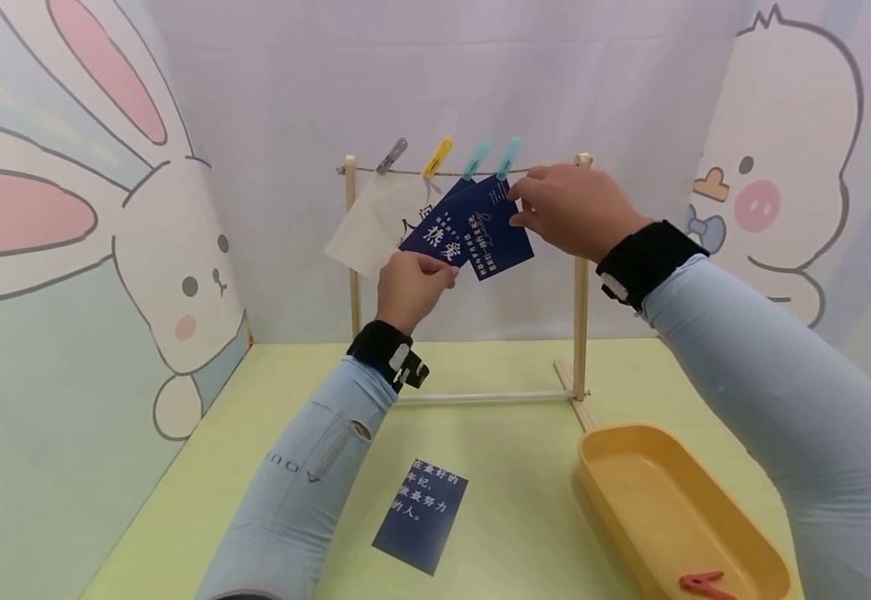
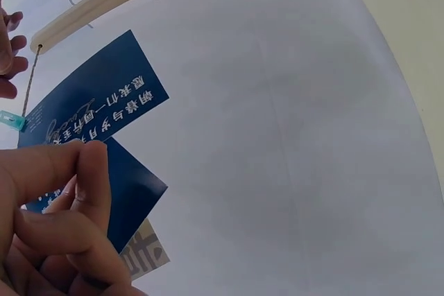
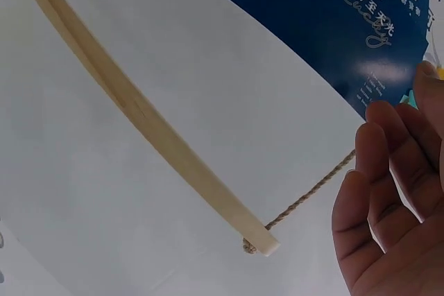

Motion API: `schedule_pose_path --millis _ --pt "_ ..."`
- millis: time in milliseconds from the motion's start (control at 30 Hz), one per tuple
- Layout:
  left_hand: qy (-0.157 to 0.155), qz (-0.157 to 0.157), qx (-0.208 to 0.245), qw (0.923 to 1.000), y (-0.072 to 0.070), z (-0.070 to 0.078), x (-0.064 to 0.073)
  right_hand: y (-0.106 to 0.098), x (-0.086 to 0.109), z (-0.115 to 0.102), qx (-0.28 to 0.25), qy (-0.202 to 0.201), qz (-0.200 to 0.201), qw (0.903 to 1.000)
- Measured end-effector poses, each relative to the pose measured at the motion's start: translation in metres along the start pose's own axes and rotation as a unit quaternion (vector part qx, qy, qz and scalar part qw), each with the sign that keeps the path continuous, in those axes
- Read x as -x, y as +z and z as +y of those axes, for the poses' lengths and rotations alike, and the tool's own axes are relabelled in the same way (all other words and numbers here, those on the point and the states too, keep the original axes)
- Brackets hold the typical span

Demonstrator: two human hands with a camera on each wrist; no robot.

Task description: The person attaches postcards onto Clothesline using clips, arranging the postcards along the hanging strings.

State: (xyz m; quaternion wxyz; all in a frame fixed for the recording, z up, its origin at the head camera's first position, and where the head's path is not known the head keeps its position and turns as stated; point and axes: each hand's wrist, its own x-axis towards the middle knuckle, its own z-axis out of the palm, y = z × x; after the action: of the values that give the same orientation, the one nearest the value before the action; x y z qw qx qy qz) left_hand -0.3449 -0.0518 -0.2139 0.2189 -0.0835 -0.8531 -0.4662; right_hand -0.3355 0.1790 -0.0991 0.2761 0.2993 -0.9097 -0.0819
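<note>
Two dark blue cards with white writing hang overlapped from the line: one card [image 1: 435, 237] on the left, another card [image 1: 501, 237] on the right. Turquoise clothespins [image 1: 510, 158] grip their top corners. My left hand [image 1: 414, 287] is just below the left card, fingers loosely bent; in the left wrist view its fingertips cover part of that card, whose lower right corner is free. My right hand [image 1: 581, 208] is at the right card's upper edge, fingers relaxed beside it; whether they touch it is hard to tell.
Pale sheets [image 1: 371, 221] hang under a grey clothespin [image 1: 392, 156] and a yellow clothespin [image 1: 438, 158]. The twine [image 3: 311, 192] runs between wooden posts [image 1: 581, 325]. A blue card [image 1: 423, 529] lies on the table; a yellow tray [image 1: 630, 475] at right contains a red clothespin [image 1: 705, 585].
</note>
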Motion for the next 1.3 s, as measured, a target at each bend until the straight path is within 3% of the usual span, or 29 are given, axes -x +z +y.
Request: schedule_pose_path --millis 300,500,867,1133,1300 --pt "0.006 -0.015 -0.022 0.9996 0.000 -0.011 0.009 0.004 0.012 -0.013 -0.037 -0.002 0.000 0.9993" --pt "-0.009 -0.024 -0.017 0.9995 0.000 -0.021 0.016 0.014 0.023 -0.021 -0.053 -0.029 0.010 0.9981" --pt "-0.041 -0.057 -0.021 0.9973 0.004 -0.033 0.032 0.027 0.044 -0.033 -0.070 -0.040 0.011 0.9967" --pt "-0.052 -0.071 -0.033 0.9956 0.009 -0.046 0.047 0.033 0.059 -0.042 -0.088 -0.061 0.021 0.9940" --pt "-0.054 -0.077 -0.040 0.9948 0.011 -0.056 0.056 0.039 0.067 -0.044 -0.099 -0.055 0.014 0.9935"
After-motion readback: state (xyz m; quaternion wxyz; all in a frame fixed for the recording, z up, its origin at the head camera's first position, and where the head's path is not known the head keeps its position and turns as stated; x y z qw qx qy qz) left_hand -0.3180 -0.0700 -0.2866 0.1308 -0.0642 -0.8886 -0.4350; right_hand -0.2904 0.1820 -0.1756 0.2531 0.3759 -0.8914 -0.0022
